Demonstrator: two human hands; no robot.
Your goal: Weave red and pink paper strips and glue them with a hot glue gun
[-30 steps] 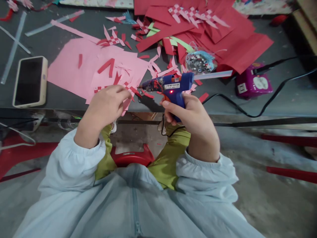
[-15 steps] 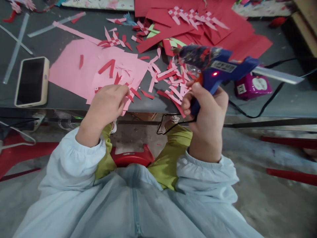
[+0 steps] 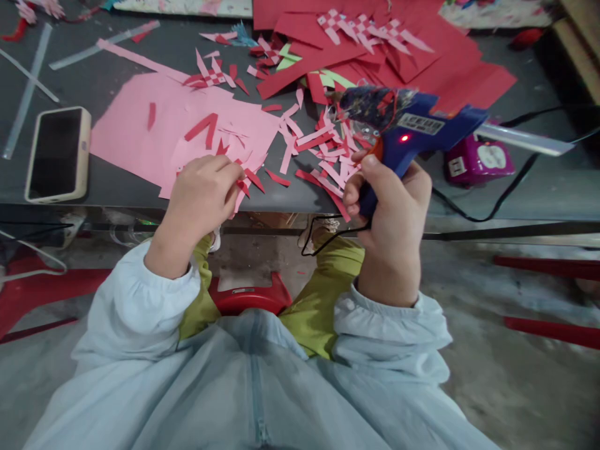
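Observation:
My right hand (image 3: 394, 206) is wrapped around the handle of a blue hot glue gun (image 3: 422, 128), fingers near its orange trigger. A red light glows on its side, and a clear glue stick (image 3: 525, 137) sticks out of the back. The nozzle points left, over loose paper strips. Bent over the near edge of the pink paper (image 3: 140, 125), my left hand (image 3: 204, 194) has its fingers curled together. Red paper strips (image 3: 253, 180) show by its fingertips; what it pinches is hidden beneath the fingers.
A phone (image 3: 57, 155) lies at the left by loose glue sticks (image 3: 28, 94). Red sheets (image 3: 459, 75) and woven paper pieces (image 3: 360, 28) lie at the back. A purple box (image 3: 480, 161) stands right, near a black cord (image 3: 504, 197). The table edge runs below my hands.
Almost nothing differs. The view has shifted slightly, and both hands keep their places, the glue gun still in the right.

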